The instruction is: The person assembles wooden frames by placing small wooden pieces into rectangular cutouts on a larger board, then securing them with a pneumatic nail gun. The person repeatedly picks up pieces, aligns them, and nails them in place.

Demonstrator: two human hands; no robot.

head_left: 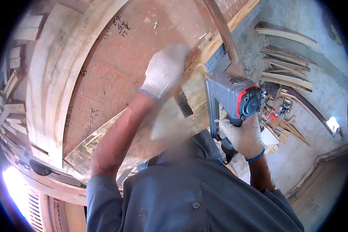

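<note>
My right hand [245,135], in a white knit glove with a blue cuff, is wrapped round the handle of a grey nail gun [230,91] with a red ring and a dark round cap. The gun's nose lies by the edge of the workbench, close to a steel rule [215,58]. My left hand [165,69], gloved the same way, is over the reddish-brown bench top [116,65], left of a wooden strip [222,31]. Motion smears its fingers, so their grip is hidden. A pale board piece [197,87] with a dark slot sits between the two hands.
Long plywood sheets [54,77] lie along the left of the bench. A circular saw blade [40,169] shows at the lower left. Offcuts [15,116] are heaped at the far left. Curved wood strips [286,79] and scraps [292,129] lie on the floor at the right.
</note>
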